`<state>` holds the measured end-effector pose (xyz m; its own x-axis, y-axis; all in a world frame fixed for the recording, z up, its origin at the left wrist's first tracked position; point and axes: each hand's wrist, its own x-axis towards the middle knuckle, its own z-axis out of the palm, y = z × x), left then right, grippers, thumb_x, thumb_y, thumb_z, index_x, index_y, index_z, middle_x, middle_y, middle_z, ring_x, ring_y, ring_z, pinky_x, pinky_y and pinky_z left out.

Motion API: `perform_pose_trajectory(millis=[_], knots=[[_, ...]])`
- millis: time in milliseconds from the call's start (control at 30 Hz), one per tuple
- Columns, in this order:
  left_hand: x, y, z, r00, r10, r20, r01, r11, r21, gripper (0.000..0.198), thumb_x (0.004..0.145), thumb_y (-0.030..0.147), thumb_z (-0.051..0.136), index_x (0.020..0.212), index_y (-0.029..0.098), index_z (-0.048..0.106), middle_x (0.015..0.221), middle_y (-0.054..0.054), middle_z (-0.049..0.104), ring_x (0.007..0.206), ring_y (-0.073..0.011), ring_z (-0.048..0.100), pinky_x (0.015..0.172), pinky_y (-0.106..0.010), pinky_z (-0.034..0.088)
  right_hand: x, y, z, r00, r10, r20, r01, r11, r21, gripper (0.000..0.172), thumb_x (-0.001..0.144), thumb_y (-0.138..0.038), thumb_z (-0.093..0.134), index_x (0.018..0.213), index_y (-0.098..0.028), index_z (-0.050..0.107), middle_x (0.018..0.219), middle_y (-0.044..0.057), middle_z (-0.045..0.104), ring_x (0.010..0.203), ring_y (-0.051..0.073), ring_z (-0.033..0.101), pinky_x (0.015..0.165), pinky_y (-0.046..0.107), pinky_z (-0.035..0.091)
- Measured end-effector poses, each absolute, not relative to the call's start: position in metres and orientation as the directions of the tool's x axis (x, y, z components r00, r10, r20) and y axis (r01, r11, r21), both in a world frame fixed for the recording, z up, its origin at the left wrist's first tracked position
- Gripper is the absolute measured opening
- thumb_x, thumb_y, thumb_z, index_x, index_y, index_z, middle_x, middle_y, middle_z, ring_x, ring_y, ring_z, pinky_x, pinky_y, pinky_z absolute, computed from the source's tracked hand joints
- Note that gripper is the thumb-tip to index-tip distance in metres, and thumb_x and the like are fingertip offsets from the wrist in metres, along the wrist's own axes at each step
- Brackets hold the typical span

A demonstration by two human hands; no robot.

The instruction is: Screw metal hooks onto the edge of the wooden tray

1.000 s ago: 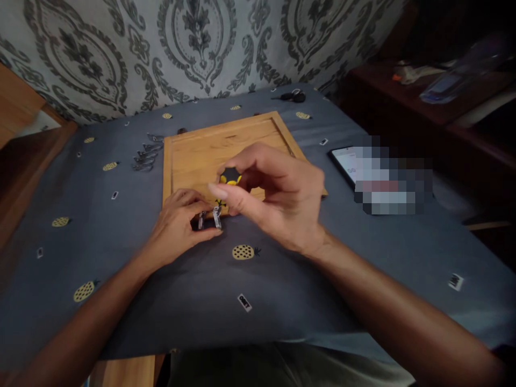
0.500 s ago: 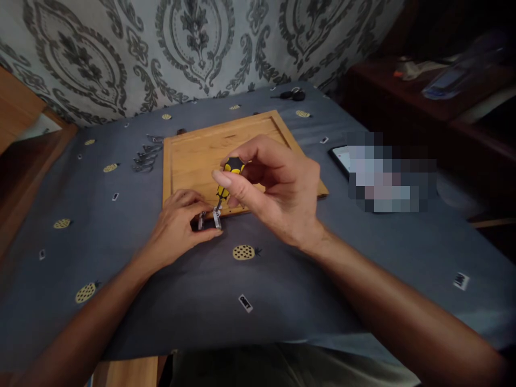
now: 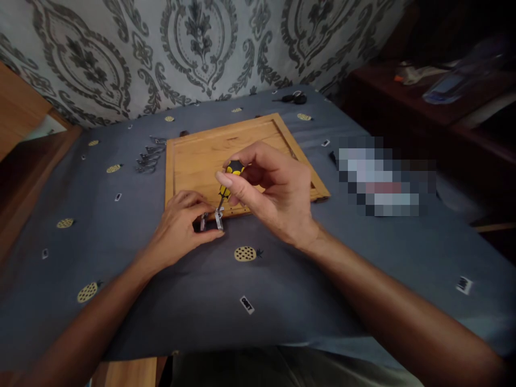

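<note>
the right hand [image 3: 278,196] grips a yellow-and-black screwdriver [image 3: 224,190], tip down at a metal fitting [image 3: 219,221] by the near edge of the wooden board [image 3: 209,156]; the left hand [image 3: 179,223] curls around that fitting (whether gripping, i can't tell)

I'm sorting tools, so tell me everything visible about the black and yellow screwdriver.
The screwdriver has a short black and yellow handle, plastic by its look, and a thin dark metallic shaft. It is tilted, butt end up, at the wooden board's near edge. The right hand pinches the handle, hiding part of it. The shaft reaches down to a silvery metal piece; its tip is indistinct.
</note>
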<state>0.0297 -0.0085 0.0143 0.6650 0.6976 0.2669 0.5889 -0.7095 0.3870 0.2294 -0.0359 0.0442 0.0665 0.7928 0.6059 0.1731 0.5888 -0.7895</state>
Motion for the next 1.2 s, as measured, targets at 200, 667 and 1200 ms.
perform_pose_trajectory(millis=[200, 667, 1200], knots=[[0.030, -0.009, 0.015, 0.670, 0.695, 0.263, 0.588, -0.712, 0.383, 0.026, 0.077, 0.037, 0.081, 0.097, 0.022, 0.073, 0.103, -0.006, 0.068, 0.105, -0.0276, 0.059, 0.094, -0.049, 0.048, 0.229, -0.034, 0.042, 0.052, 0.784, 0.618, 0.171, 0.603, -0.779, 0.021, 0.089, -0.040, 0.069, 0.080, -0.023, 0.060, 0.073, -0.003, 0.061, 0.056, 0.010, 0.055, 0.049, 0.024, 0.048], [0.030, -0.008, 0.014, 0.675, 0.688, 0.268, 0.583, -0.719, 0.379, 0.024, 0.079, 0.037, 0.079, 0.097, 0.023, 0.072, 0.105, -0.006, 0.068, 0.106, -0.0274, 0.059, 0.095, -0.049, 0.048, 0.236, -0.035, 0.052, -0.072, 0.825, 0.560, 0.089, 0.564, -0.821, 0.018, 0.087, -0.032, 0.073, 0.100, -0.021, 0.069, 0.077, -0.003, 0.061, 0.058, 0.008, 0.057, 0.051, 0.022, 0.047], [0.030, -0.008, 0.014, 0.679, 0.677, 0.286, 0.565, -0.730, 0.385, 0.026, 0.078, 0.039, 0.081, 0.095, 0.021, 0.073, 0.099, -0.007, 0.067, 0.102, -0.0285, 0.060, 0.091, -0.049, 0.050, 0.233, -0.037, 0.051, -0.080, 0.839, 0.539, 0.043, 0.543, -0.839, 0.018, 0.086, -0.034, 0.073, 0.094, -0.020, 0.065, 0.077, -0.004, 0.061, 0.055, 0.006, 0.056, 0.049, 0.018, 0.048]])
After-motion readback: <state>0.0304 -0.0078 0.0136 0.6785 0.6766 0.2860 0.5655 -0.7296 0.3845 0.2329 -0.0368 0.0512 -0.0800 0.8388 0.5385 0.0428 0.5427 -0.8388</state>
